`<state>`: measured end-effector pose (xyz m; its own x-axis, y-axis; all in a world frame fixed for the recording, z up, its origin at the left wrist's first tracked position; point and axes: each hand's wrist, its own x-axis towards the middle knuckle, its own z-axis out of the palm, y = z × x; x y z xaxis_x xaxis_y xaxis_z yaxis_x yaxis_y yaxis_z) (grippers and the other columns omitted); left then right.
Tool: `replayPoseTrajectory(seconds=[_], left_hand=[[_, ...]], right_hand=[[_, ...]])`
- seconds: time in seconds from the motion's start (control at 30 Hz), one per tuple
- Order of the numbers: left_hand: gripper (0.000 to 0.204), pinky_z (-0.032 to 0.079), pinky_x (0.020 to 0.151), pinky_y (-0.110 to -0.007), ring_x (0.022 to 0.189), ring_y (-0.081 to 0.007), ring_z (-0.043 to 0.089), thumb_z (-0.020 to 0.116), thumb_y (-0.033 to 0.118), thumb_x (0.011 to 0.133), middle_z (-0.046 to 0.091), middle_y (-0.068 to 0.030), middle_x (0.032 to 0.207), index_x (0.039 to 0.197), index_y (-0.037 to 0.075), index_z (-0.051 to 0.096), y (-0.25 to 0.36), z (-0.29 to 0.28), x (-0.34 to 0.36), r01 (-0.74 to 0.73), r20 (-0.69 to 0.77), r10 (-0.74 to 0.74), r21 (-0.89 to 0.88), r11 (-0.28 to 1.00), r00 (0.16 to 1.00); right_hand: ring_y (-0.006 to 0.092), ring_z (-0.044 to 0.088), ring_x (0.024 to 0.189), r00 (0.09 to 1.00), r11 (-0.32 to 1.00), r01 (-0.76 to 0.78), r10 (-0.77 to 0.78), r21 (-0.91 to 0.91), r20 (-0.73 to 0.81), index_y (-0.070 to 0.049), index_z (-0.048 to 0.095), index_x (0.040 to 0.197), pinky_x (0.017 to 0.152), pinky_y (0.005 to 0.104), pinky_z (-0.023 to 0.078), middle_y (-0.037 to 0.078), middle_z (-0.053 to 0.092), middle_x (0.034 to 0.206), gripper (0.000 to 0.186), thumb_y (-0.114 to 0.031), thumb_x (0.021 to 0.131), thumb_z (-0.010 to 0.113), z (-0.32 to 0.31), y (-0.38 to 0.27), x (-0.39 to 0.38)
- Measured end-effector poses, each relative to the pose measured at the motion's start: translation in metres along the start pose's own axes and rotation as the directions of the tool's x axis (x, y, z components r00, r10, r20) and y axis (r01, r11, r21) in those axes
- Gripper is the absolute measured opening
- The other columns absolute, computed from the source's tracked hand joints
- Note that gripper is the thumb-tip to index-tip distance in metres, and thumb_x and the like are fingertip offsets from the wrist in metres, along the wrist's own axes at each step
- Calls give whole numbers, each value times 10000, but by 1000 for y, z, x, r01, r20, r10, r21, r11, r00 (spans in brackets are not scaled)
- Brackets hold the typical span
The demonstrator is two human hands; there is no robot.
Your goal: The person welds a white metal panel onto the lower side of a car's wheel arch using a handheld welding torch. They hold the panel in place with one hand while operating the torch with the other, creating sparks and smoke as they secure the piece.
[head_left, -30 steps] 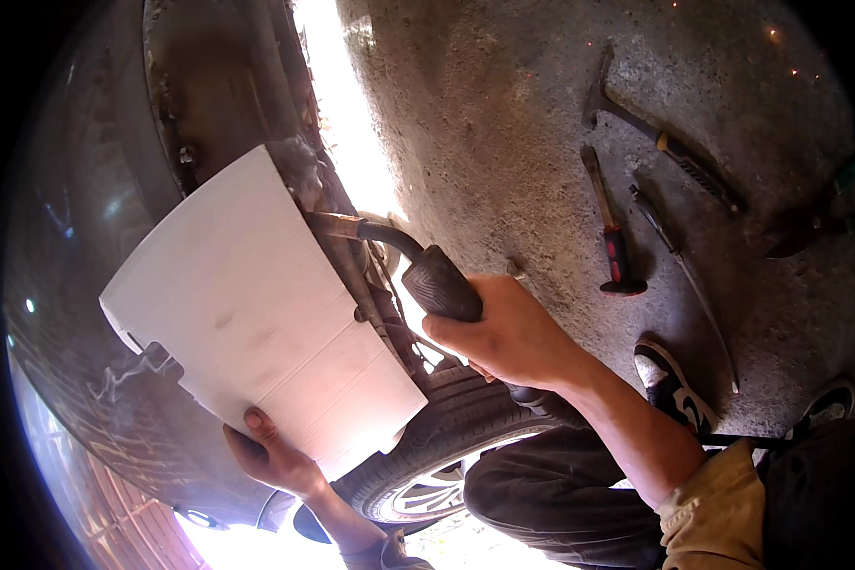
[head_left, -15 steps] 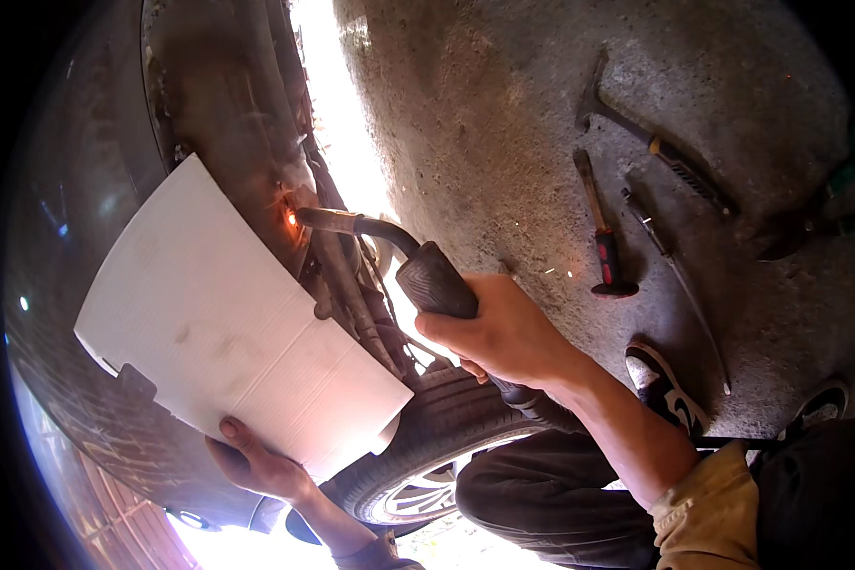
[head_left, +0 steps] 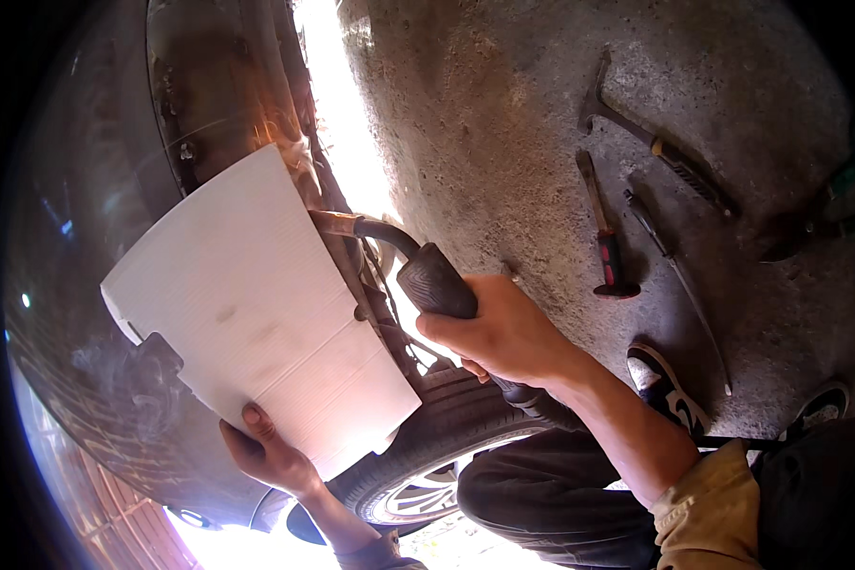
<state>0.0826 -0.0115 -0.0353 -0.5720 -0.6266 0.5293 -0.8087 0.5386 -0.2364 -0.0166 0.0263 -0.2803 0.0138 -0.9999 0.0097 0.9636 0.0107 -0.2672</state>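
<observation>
My left hand (head_left: 271,456) grips a white corrugated sheet (head_left: 247,304) by its lower left edge, held up against the car's rear-quarter bodywork. My right hand (head_left: 489,332) is wrapped round the black handle of a welding torch (head_left: 435,283). The torch's curved neck (head_left: 385,233) runs left toward a rusty metal body seam (head_left: 294,123), and its tip is hidden behind the sheet. An orange glow and thin streaks show just above the sheet's upper corner.
The dark glossy car panel (head_left: 76,237) fills the left. A tire (head_left: 399,442) is below. On the concrete floor (head_left: 484,114) at right lie a hammer (head_left: 679,161), a red-black chisel (head_left: 610,261), a long rod (head_left: 693,299) and green-handled tools (head_left: 836,209). My shoe (head_left: 665,385) is near them.
The sheet dipped left half a second ago, exposing a bright orange spot at the torch tip. It has since moved back right and up, covering the tip again, with sparks above it.
</observation>
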Motion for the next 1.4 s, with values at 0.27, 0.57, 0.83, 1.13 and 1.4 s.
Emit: replayPoseTrajectory(seconds=[0.27,0.57,0.83,1.13,1.4], left_hand=[[629,455,670,-281,755,-158,561,539,568,937,579,-95,854,1050,-51,553,-5,-4,1,10,23,-10,-9,1000,1000],[624,502,644,-315,800,-197,616,481,506,979,597,-169,972,1171,-87,503,-2,-8,0,65,-144,-71,-41,997,987],[669,509,651,-316,825,-206,626,513,530,957,575,-177,983,1193,-95,488,-14,-12,-3,94,-96,-101,-78,993,990],[668,494,661,-320,811,-209,615,522,546,949,591,-172,961,1153,-90,522,-14,-9,-5,77,-55,-75,36,996,996],[651,461,638,-277,699,-178,581,516,571,945,586,-110,824,1073,-67,544,-2,0,-5,-13,4,13,88,996,1000]], right_hand=[[142,509,448,996,997,82,-82,-4,-28,24,588,821,423,332,419,41,523,554,272,-243,858,623,3,4,2],[79,460,431,1000,996,-13,13,94,-1,-35,547,727,406,272,371,-6,476,537,246,-214,871,636,0,9,-1],[102,458,391,1000,994,28,-27,103,-12,-2,537,725,376,292,368,18,476,499,267,-196,881,634,1,9,3],[107,460,381,1000,996,30,-30,82,-1,1,533,712,374,293,368,21,475,490,275,-198,877,629,1,7,5],[82,465,423,1000,999,-10,9,54,8,-41,542,692,408,272,373,-5,479,518,263,-217,870,624,0,6,4]])
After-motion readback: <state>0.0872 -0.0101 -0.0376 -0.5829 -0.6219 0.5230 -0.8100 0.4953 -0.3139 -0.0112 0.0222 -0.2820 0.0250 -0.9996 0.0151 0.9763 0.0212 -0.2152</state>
